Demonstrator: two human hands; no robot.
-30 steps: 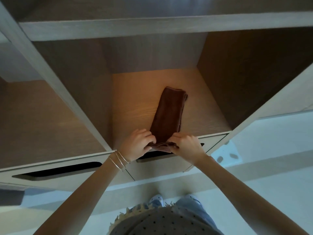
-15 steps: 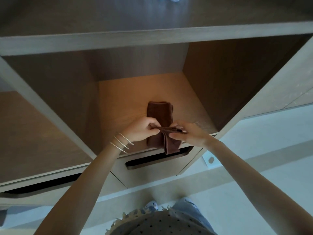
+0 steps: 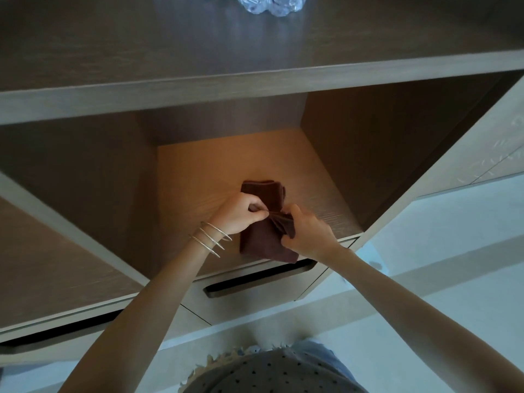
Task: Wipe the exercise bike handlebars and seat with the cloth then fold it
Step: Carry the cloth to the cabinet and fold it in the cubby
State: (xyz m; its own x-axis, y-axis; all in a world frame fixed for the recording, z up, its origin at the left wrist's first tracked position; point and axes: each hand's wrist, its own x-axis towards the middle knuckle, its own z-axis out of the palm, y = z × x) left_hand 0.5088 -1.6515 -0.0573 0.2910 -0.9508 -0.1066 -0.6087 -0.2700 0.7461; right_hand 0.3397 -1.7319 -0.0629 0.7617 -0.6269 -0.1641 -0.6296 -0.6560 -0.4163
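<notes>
A dark brown cloth (image 3: 262,245) lies on the lit wooden floor of an open shelf compartment (image 3: 198,171), near its front edge. It is folded into a narrow strip and doubled over in the middle. My left hand (image 3: 236,212) pinches the raised fold from the left; thin bangles sit on that wrist. My right hand (image 3: 307,231) grips the same fold and the cloth's right edge. The cloth's far end (image 3: 263,188) rests flat behind my hands. No exercise bike is in view.
The compartment has dark side walls (image 3: 382,154) and a thick shelf board (image 3: 255,80) above, with crinkled clear plastic (image 3: 266,4) on top. Drawers with slot handles (image 3: 255,280) sit below. Another compartment (image 3: 42,265) lies to the left. Pale floor (image 3: 453,251) spreads at right.
The cloth lay as a long strip a second ago; my hands lifted its near end and brought it over toward the far end, halving its length. The view has tilted upward.
</notes>
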